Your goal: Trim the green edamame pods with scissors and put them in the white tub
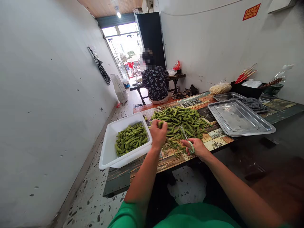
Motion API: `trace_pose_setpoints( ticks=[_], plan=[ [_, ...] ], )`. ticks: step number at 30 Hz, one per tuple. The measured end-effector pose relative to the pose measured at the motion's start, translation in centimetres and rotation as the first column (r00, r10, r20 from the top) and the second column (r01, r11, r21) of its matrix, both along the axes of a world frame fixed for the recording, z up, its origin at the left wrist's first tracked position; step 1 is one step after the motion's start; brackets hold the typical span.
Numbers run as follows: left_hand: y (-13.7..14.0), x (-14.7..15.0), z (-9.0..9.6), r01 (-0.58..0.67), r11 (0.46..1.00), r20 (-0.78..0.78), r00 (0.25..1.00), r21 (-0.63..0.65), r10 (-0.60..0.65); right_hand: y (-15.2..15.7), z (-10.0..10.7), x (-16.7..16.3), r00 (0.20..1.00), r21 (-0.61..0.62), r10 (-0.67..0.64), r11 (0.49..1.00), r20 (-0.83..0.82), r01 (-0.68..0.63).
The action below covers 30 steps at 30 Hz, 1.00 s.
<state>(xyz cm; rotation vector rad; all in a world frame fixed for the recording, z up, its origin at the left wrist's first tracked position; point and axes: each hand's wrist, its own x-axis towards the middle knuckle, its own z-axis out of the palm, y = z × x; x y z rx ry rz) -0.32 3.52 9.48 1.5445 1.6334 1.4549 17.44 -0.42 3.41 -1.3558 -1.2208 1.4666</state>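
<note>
My left hand (158, 134) is closed round a green bean pod (161, 124), just right of a white plastic tub (104, 155). Inside the tub lie many green pods (131, 139). My right hand (198, 148) grips a pair of scissors (191, 147) by their pale green handles, the metal blades pointing up and away over the pods. A large heap of green pods (180, 118) spreads over the table beyond both hands. Small cut bits of pod (174, 146) are strewn on the tabletop between my hands.
A metal tray (239, 118) lies on the table (217, 144) to the right. Behind it are a second tray with a grey cloth (253, 104), a black box of skewers (237, 90) and a plastic bottle (275, 84). Another person (155, 80) sits ahead, facing away.
</note>
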Motion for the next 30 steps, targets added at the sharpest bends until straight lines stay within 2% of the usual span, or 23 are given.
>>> trace_pose_setpoints(
  ticks=[1,2,3,4,6,7,9,10,11,12,13,15,16,18,20,22,24,27,30],
  plan=[
    [-0.3,-1.6,1.1,-0.191,0.966,-0.07,0.976,0.173,0.205,0.0,-0.1,0.3,1.0,-0.013,-0.01,1.0,-0.014,0.01],
    [-0.6,-3.4,2.1,-0.351,0.889,-0.122,0.909,0.293,0.399,0.1,-0.2,0.6,0.999,-0.024,-0.028,0.999,-0.032,0.027],
    [-0.8,-5.1,3.1,-0.452,0.823,-0.188,0.826,0.344,0.532,0.1,-0.3,0.9,0.998,-0.03,-0.048,0.998,-0.05,0.046],
    [-0.9,-6.6,4.0,-0.481,0.808,-0.296,0.761,0.341,0.578,0.2,-0.4,1.1,0.996,-0.034,-0.063,0.998,-0.065,0.061],
    [-1.1,-8.4,5.1,-0.499,0.822,-0.53,0.635,0.274,0.562,0.3,-0.5,1.3,0.993,-0.04,-0.077,0.997,-0.09,0.073],
    [-1.1,-8.5,5.3,-0.492,0.833,-0.607,0.59,0.253,0.532,0.3,-0.5,1.4,0.992,-0.042,-0.075,0.997,-0.101,0.071],
    [-0.9,-7.2,4.8,-0.373,0.9,-0.703,0.576,0.228,0.417,0.3,-0.4,1.4,0.991,-0.043,-0.062,0.997,-0.119,0.057],
    [-0.7,-6.0,4.2,-0.233,0.955,-0.749,0.596,0.186,0.291,0.2,-0.3,1.3,0.991,-0.04,-0.048,0.998,-0.125,0.043],
    [-0.4,-4.6,3.2,-0.048,0.994,-0.791,0.602,0.102,0.111,0.1,-0.3,1.3,0.991,-0.033,-0.032,0.999,-0.127,0.028],
    [-0.1,-3.3,2.2,0.117,0.993,-0.822,0.565,-0.008,-0.073,0.0,-0.3,1.3,0.992,-0.024,-0.016,1.0,-0.123,0.013],
    [0.4,-2.1,0.9,0.199,0.975,-0.84,0.508,-0.102,-0.191,-0.1,-0.4,1.4,0.993,-0.018,-0.004,1.0,-0.114,0.002],
    [1.5,-0.5,-1.5,0.208,0.954,-0.868,0.406,-0.217,-0.287,-0.3,-0.6,1.5,0.996,-0.011,0.014,1.0,-0.087,-0.015],
    [2.1,-0.1,-2.6,0.196,0.947,-0.869,0.384,-0.255,-0.313,-0.3,-0.8,1.6,0.997,-0.011,0.02,1.0,-0.074,-0.021],
    [3.2,0.0,-4.2,0.162,0.938,-0.852,0.392,-0.306,-0.346,-0.4,-1.0,1.6,0.997,-0.016,0.044,0.999,-0.055,-0.045],
    [4.0,-0.4,-5.1,0.167,0.938,-0.835,0.427,-0.303,-0.346,-0.4,-1.1,1.5,0.997,-0.017,0.066,0.998,-0.048,-0.067],
    [4.4,-0.8,-5.4,0.201,0.949,-0.821,0.477,-0.244,-0.313,-0.3,-1.0,1.3,0.996,-0.021,0.078,0.997,-0.04,-0.079],
    [4.3,-0.8,-5.2,0.231,0.954,-0.773,0.564,-0.19,-0.291,-0.2,-0.8,0.9,0.997,-0.032,0.074,0.997,-0.03,-0.075],
    [3.9,-0.5,-4.7,0.293,0.939,-0.592,0.731,-0.18,-0.341,-0.1,-0.3,0.3,0.998,-0.041,0.068,0.997,-0.008,-0.068],
    [3.3,-0.1,-4.1,0.431,0.885,-0.355,0.811,-0.174,-0.465,0.1,0.2,-0.1,0.996,-0.029,0.089,0.996,0.027,-0.088]
  ],
)
